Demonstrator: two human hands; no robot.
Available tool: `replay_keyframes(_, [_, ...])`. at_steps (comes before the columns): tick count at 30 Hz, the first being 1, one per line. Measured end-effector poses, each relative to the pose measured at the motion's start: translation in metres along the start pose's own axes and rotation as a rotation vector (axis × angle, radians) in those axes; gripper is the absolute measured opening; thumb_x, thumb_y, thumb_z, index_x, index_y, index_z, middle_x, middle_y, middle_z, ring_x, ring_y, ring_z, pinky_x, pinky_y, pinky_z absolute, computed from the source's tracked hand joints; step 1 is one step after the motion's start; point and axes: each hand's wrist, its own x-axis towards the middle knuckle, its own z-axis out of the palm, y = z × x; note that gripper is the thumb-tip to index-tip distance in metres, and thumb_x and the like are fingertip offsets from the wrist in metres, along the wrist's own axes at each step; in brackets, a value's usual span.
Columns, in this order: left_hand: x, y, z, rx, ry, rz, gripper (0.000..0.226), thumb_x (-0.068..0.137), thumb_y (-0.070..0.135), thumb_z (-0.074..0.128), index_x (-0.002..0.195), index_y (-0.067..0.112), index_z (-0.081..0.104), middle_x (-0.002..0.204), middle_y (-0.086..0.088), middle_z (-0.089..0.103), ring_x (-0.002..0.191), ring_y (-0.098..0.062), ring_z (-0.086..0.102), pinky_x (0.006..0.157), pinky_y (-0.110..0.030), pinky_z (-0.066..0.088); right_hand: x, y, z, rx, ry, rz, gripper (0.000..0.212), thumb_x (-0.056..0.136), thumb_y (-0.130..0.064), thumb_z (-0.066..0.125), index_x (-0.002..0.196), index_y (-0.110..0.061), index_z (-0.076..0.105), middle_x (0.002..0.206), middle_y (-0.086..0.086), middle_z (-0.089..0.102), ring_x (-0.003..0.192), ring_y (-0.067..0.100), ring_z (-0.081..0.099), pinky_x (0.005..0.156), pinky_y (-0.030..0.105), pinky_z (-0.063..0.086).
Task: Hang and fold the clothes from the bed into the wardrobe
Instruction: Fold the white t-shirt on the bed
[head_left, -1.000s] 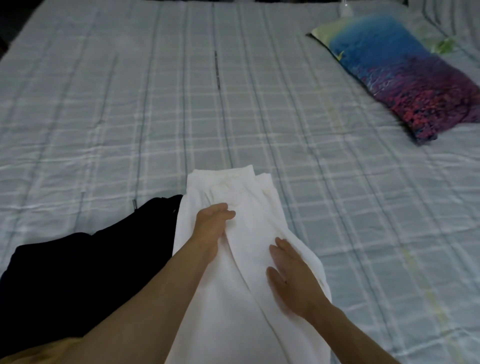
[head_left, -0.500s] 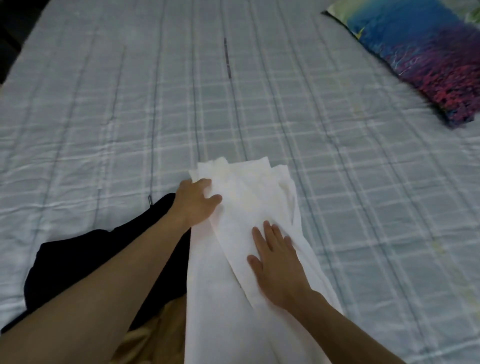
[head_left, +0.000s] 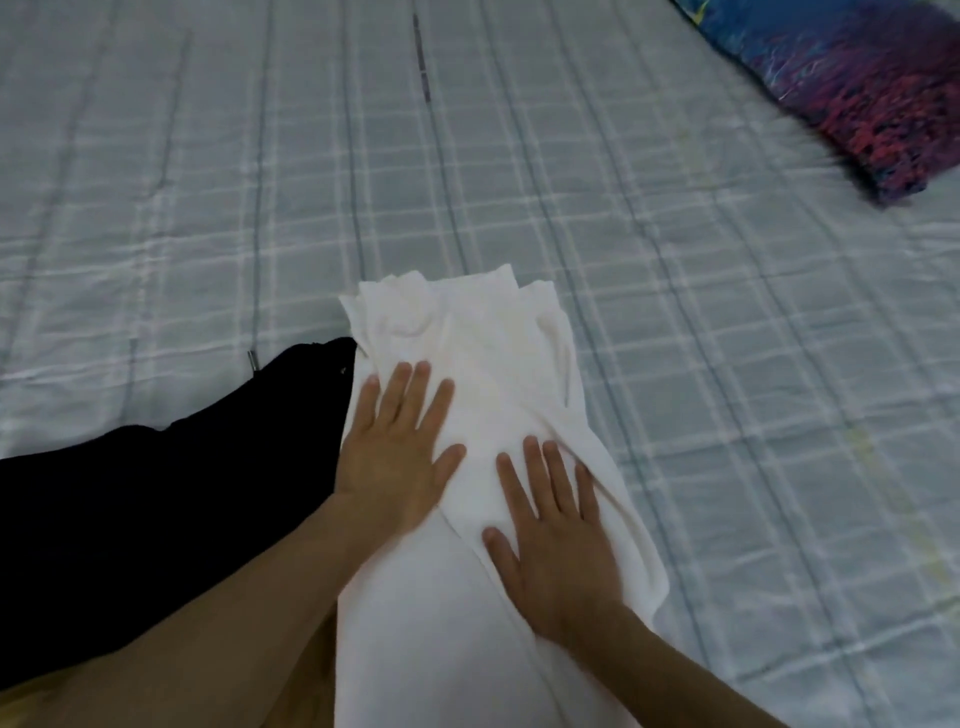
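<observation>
A white garment (head_left: 483, 343) lies folded lengthwise in a long strip on the bed, running from the bottom edge up to the middle of the view. My left hand (head_left: 397, 447) rests flat on its left side with fingers spread. Flat beside it, my right hand (head_left: 553, 525) presses on the garment's right half, fingers apart. Neither hand grips the cloth. A black garment (head_left: 156, 499) lies spread on the bed to the left, touching the white one's edge.
The bed (head_left: 727, 364) carries a pale checked sheet. A blue and purple pillow (head_left: 862, 73) lies at the top right. A tan piece of cloth (head_left: 306, 675) shows at the bottom, under my left forearm.
My left hand let go of the white garment's top left corner and now lies flat lower down. My right hand stays flat on the cloth. The view shifted closer.
</observation>
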Motion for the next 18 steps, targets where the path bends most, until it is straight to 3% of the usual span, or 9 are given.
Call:
replay_keyframes(6, [-0.027,0.032,-0.003,-0.040,0.047,-0.045,0.068,0.101,0.051,0.013,0.159,0.020,0.001,0.167,-0.009,-0.006,0.153,-0.029,-0.009,0.122,-0.054,-0.006,-0.003,0.002,-0.003,-0.026,0.008,-0.039,0.070,0.100,-0.057,0.019,0.158,-0.024,0.000,0.165,0.008,-0.010,0.152,0.024,-0.016,0.123,0.047,-0.004])
replay_keyframes(11, [-0.102,0.086,0.007,-0.140,0.003,0.029,0.068,0.098,0.056,-0.004,0.159,0.027,0.004,0.167,-0.002,-0.003,0.154,-0.024,-0.007,0.123,-0.050,-0.004,-0.036,0.015,-0.019,-0.045,-0.047,-0.041,0.060,0.104,-0.044,0.020,0.158,-0.022,0.005,0.166,0.008,-0.004,0.153,0.026,-0.010,0.120,0.042,-0.015])
replay_keyframes(15, [-0.153,0.109,0.020,-0.147,0.027,0.037,0.072,0.095,0.061,-0.011,0.159,0.033,0.005,0.167,0.001,-0.003,0.154,-0.023,-0.008,0.123,-0.051,-0.003,-0.113,0.011,0.004,-0.052,0.088,-0.064,0.057,0.104,-0.043,0.022,0.156,-0.019,0.023,0.164,0.009,0.015,0.152,0.028,0.006,0.123,0.049,0.004])
replay_keyframes(18, [-0.179,0.113,0.035,-0.151,0.030,0.058,0.067,0.098,0.065,-0.002,0.158,0.037,0.002,0.166,0.003,-0.007,0.153,-0.021,-0.011,0.123,-0.050,-0.005,-0.150,-0.002,0.034,0.004,0.119,-0.102,0.060,0.104,-0.046,0.028,0.157,-0.019,0.019,0.166,0.005,0.011,0.153,0.025,0.003,0.123,0.051,0.010])
